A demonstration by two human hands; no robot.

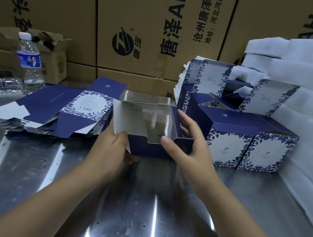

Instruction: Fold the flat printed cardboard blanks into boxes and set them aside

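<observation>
A half-formed box [151, 127], navy outside and silvery inside, stands open-topped on the steel table [129, 205] in front of me. My left hand [111, 148] grips its left front corner, thumb on the near wall by a white flap. My right hand [186, 142] holds the right side, thumb on the near rim and fingers against the right wall. A stack of flat navy and white floral blanks [58, 112] lies to the left. Folded boxes [248, 145] stand to the right, some with lids up.
A water bottle [29, 62] stands at the back left beside a crushed plastic bottle [1, 86] and a small open carton [48, 53]. Large brown cartons [154, 27] wall the back. White foam sheets [308, 119] are stacked along the right edge.
</observation>
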